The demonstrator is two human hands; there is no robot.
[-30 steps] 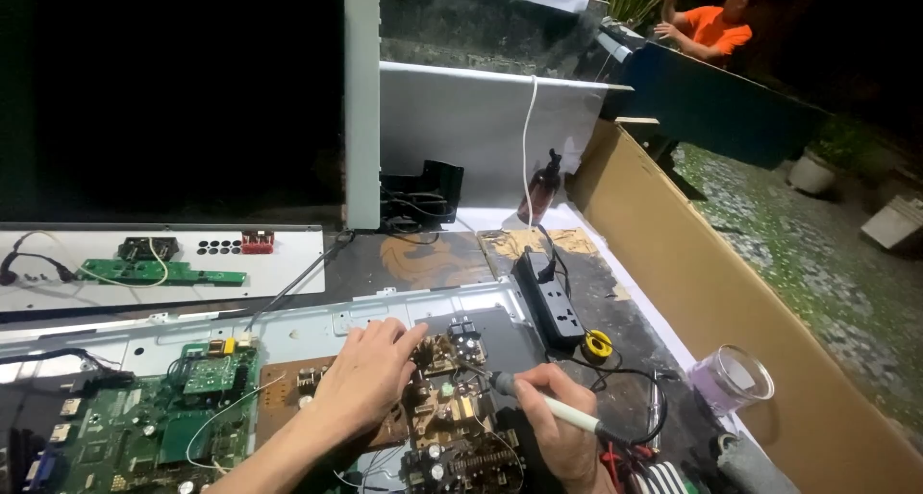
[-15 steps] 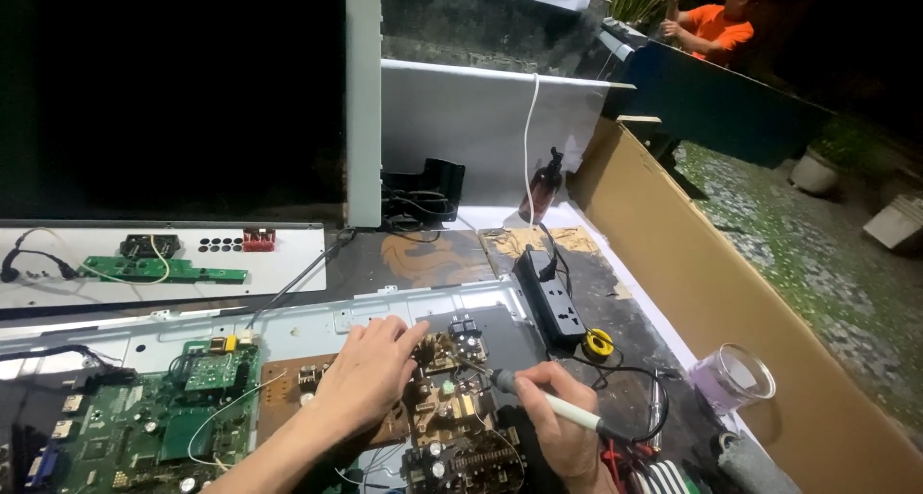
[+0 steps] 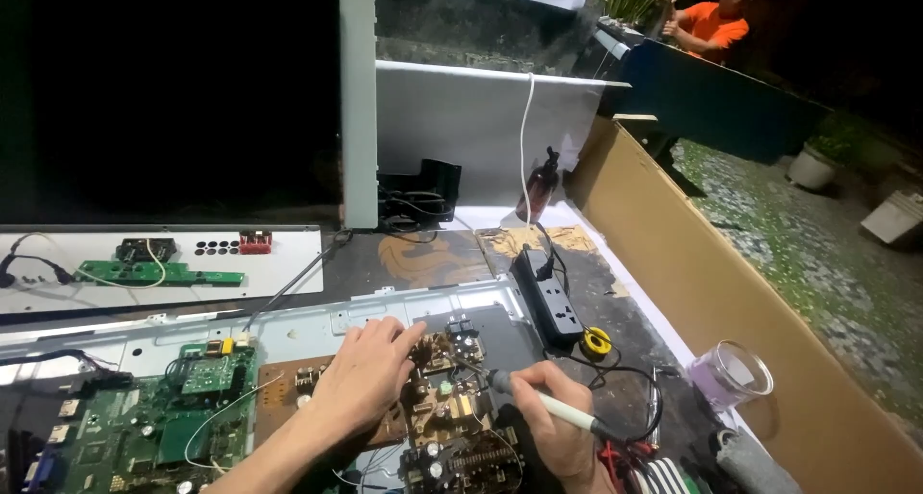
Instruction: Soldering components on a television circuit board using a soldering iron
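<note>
Pressing flat on a brown circuit board point(image 3: 437, 398), the left hand point(image 3: 365, 379) rests open with fingers spread over its left half, while the right hand point(image 3: 553, 427) grips a white-handled soldering iron point(image 3: 543, 405) just beside it, tip touching the board's centre. A green circuit board point(image 3: 154, 427) lies left of the hands on the surface point(image 3: 433, 259), a black power strip point(image 3: 553, 302) beyond them

Not much in the way of packaging: a long brown cardboard panel point(image 3: 711, 292) stood upright along the desk's right edge, plain-faced. The black power strip point(image 3: 555, 303) carried small pale labels, too small to make out.
</note>
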